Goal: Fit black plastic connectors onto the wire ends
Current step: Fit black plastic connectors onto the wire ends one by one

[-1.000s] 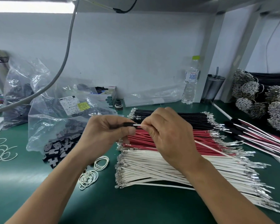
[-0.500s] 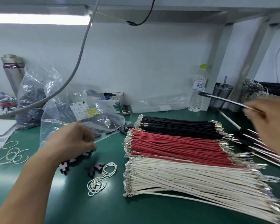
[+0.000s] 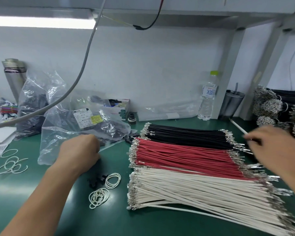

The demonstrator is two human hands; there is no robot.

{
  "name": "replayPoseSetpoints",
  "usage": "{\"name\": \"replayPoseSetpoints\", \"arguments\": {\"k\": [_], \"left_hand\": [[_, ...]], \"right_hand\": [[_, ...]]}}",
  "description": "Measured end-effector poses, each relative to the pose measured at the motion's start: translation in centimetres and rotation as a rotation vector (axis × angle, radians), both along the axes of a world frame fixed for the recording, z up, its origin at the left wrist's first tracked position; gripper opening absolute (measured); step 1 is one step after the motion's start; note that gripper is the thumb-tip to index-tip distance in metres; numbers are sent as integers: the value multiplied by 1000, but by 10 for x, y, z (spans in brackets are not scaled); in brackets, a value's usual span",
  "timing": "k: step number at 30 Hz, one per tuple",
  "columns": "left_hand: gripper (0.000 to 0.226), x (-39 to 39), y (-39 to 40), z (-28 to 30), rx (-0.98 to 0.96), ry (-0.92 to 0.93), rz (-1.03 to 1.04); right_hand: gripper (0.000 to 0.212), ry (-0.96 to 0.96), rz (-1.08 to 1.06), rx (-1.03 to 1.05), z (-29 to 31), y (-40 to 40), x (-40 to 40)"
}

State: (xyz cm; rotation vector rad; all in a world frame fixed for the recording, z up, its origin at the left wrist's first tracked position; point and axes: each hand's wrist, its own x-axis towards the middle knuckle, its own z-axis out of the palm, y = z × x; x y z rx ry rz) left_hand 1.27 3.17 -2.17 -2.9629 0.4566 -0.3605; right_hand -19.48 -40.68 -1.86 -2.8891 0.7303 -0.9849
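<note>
Three flat stacks of cut wires with metal terminals lie on the green mat: black wires (image 3: 186, 135) at the back, red wires (image 3: 186, 157) in the middle, white wires (image 3: 194, 189) in front. Loose black connectors (image 3: 95, 181) sit left of the stacks. My left hand (image 3: 80, 152) rests knuckles-up at the mouth of a clear bag of connectors (image 3: 85, 130), its fingertips hidden. Far right, my blurred right hand (image 3: 276, 150) pinches a single white wire (image 3: 240, 129) that points up and left over the stacks' right ends.
White rubber bands (image 3: 112, 180) lie by the loose connectors, more (image 3: 12, 162) at far left. A water bottle (image 3: 208, 97), dark cup (image 3: 233, 104), small box (image 3: 119, 108) and metal flask (image 3: 14, 77) line the wall. Bundled wires (image 3: 271, 106) fill the right; a grey hose (image 3: 85, 65) hangs across.
My hands parted from in front of me. The right hand carried the fitted white wire out to the far right and lowered it; the left hand went down to the connector bag.
</note>
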Motion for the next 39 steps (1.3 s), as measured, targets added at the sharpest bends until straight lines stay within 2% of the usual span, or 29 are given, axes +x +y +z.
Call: {"name": "replayPoseSetpoints", "arguments": {"k": [3, 7, 10, 14, 18, 22, 26, 31, 35, 37, 39], "left_hand": [[10, -3, -5, -3, -20, 30, -19], [9, -5, -8, -5, -24, 24, -85], [12, -7, -8, -5, -6, 13, -115], [18, -8, -4, -5, -53, 104, -144], [22, -9, -6, -4, -185, 227, -181], [22, -4, -6, -7, -368, 200, -159], [13, -6, -9, -8, -308, 131, -135], [20, -9, -16, -11, -177, 44, -174], [13, -6, -12, -9, -181, 169, -269], [10, -5, -9, -8, -213, 213, -292], [15, -6, -9, -9, -206, 183, -301]], "right_hand": [[16, 99, 274, 106, 14, 63, 60], [18, 213, 458, 266, 10, 115, 133], [23, 305, 447, 224, 0, 130, 159], [9, 275, 424, 189, -4, 129, 165], [7, 235, 434, 137, -3, 123, 157], [9, 178, 438, 172, 11, 118, 156], [11, 223, 435, 164, 24, 116, 157], [19, 138, 474, 46, 31, 116, 157], [32, -65, 490, -224, 49, 121, 142], [34, -172, 532, -268, 51, 126, 126], [31, -239, 578, -286, 39, 134, 105]]}}
